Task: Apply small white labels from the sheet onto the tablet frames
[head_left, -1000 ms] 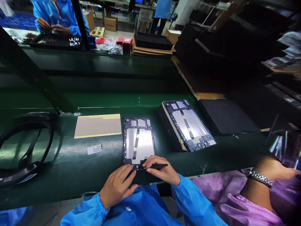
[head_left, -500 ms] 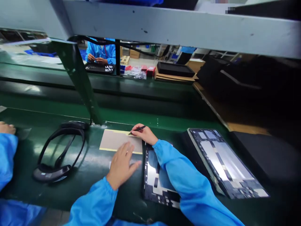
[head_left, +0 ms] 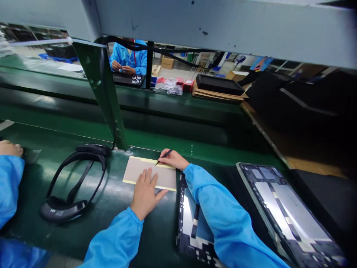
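My left hand (head_left: pixel 145 195) lies with fingers spread over the lower edge of a beige sheet (head_left: pixel 134 172) that has yellow strips along its long edges. The fingertips rest on the sheet. At its upper right, my right hand (head_left: pixel 173 160) is closed on slim black tweezers (head_left: pixel 166 154), whose points reach down to the yellow strip. Beneath my right forearm lies an opened tablet housing (head_left: pixel 186 219) with a silvery inside, partly covered by the sleeve.
A black headset with a band (head_left: pixel 60 214) stands to the left. Farther left is another person's hand (head_left: pixel 11 148). Several flat tablet parts (head_left: pixel 281 201) lie stacked at the right. A green post (head_left: pixel 107 93) and a grey beam (head_left: pixel 178 26) cross ahead; a person (head_left: pixel 128 57) sits opposite.
My head view has shifted a little, so the bench appears moved. My left hand has settled onto the sheet. The tweezers are more upright, with their points still by the upper strip.
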Demonstrator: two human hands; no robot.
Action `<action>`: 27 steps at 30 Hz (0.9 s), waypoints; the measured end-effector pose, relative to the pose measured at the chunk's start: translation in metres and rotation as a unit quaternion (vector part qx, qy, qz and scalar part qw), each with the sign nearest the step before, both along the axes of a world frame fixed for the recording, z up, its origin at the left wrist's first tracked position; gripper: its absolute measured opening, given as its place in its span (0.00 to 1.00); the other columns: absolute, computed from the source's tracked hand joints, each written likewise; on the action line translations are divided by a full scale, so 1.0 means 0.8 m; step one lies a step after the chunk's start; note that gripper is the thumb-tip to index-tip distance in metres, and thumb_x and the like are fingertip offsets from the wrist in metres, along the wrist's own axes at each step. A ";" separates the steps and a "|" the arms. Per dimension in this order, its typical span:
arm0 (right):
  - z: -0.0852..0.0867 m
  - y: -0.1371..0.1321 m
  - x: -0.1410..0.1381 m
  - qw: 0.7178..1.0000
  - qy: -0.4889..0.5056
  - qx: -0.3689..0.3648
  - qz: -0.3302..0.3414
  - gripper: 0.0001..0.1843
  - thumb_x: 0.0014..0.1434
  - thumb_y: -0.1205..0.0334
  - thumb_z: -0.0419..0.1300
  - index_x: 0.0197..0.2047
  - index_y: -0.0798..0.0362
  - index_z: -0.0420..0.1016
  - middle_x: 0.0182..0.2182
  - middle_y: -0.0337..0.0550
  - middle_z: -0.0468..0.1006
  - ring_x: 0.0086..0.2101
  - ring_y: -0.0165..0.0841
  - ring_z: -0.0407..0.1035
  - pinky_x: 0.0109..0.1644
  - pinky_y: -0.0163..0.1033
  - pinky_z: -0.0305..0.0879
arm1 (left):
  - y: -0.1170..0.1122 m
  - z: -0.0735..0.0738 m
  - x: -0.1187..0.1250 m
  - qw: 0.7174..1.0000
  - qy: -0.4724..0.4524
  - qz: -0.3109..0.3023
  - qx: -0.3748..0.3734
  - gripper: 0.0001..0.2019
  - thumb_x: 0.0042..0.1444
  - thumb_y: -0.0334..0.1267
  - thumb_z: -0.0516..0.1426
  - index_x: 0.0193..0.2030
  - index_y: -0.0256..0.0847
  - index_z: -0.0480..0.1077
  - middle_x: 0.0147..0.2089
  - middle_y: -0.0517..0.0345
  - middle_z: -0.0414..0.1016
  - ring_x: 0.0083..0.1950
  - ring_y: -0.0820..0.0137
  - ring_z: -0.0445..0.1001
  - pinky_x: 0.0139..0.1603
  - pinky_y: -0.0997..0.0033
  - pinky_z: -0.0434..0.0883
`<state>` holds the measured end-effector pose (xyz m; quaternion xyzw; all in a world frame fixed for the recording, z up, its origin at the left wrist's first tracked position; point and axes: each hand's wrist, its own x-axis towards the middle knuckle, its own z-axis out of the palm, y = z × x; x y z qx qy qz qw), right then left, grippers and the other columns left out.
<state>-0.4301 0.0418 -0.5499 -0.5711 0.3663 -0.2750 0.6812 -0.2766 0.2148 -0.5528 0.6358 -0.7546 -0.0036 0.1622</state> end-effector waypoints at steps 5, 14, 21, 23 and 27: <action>0.000 -0.001 0.008 1.000 -0.007 0.002 -0.005 0.27 0.38 0.48 0.79 0.30 0.54 0.71 0.24 0.34 0.78 0.26 0.31 0.78 0.32 0.35 0.76 | 0.002 -0.002 -0.001 1.000 0.012 0.004 0.003 0.32 0.60 0.59 0.58 0.63 0.37 0.71 0.69 0.37 0.64 0.70 0.44 0.63 0.66 0.45 0.65; 0.090 0.088 -0.080 0.988 -0.067 -0.094 -0.101 0.16 0.53 0.53 0.74 0.36 0.54 0.76 0.36 0.46 0.85 0.34 0.35 0.81 0.43 0.42 0.78 | -0.009 0.002 0.013 1.000 0.019 -0.018 -0.009 0.31 0.61 0.58 0.57 0.61 0.33 0.72 0.68 0.31 0.65 0.67 0.41 0.66 0.63 0.42 0.68; 0.067 0.271 -0.209 0.994 0.018 -0.058 -0.092 0.10 0.58 0.58 0.71 0.37 0.54 0.77 0.37 0.48 0.85 0.38 0.36 0.81 0.44 0.42 0.77 | 0.067 0.038 -0.040 0.951 0.119 -0.266 -0.102 0.19 0.66 0.46 0.55 0.57 0.37 0.72 0.65 0.41 0.70 0.67 0.52 0.68 0.67 0.45 0.66; 0.049 0.304 -0.221 0.993 0.014 -0.059 -0.099 0.09 0.59 0.58 0.70 0.37 0.54 0.77 0.37 0.48 0.85 0.39 0.36 0.80 0.46 0.42 0.77 | 0.105 0.039 -0.064 0.921 0.145 -0.345 -0.105 0.17 0.65 0.45 0.56 0.54 0.37 0.73 0.62 0.42 0.74 0.65 0.54 0.70 0.64 0.49 0.70; 0.031 0.337 -0.224 0.989 0.006 -0.110 -0.103 0.07 0.61 0.60 0.69 0.38 0.54 0.78 0.37 0.48 0.85 0.39 0.34 0.79 0.47 0.41 0.75 | 0.155 0.019 -0.091 0.909 0.179 -0.356 -0.123 0.14 0.65 0.41 0.55 0.49 0.34 0.75 0.52 0.42 0.80 0.54 0.57 0.78 0.54 0.58 0.78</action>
